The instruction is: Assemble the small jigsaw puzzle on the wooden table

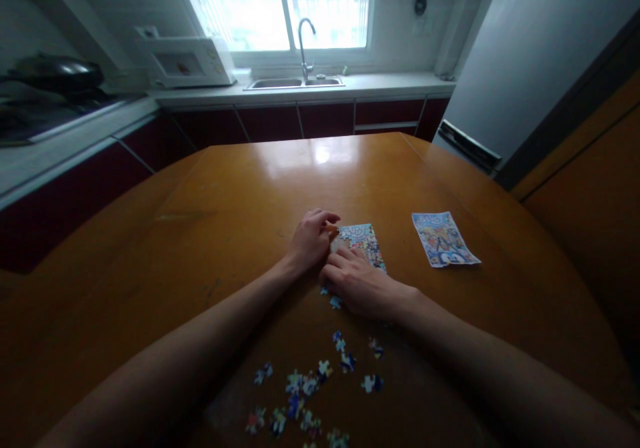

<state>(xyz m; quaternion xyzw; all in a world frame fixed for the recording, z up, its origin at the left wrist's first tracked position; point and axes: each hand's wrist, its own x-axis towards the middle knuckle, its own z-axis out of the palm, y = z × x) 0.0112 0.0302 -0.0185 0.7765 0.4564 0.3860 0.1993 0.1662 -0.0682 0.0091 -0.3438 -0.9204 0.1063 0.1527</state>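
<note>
A partly assembled jigsaw puzzle [369,240] lies on the wooden table, its picture colourful with pale blue lettering along the top. At its left edge rests my left hand [311,238], fingers curved and apart, with the fingertips by the upper left corner. My right hand [356,283] covers the puzzle's lower left part, its fingers curled and pressed down. Whatever lies under those fingertips is hidden. Just below that hand are a couple of light blue puzzle pieces [335,302]. Several more loose pieces [295,383] are scattered nearer to me.
To the right lies a printed picture sheet [444,238] with similar art. The round wooden table [225,201] fills the middle of the view. Beyond it are a counter with a sink [275,84], a microwave [187,61], a pan on the stove [55,73] and a fridge [540,55].
</note>
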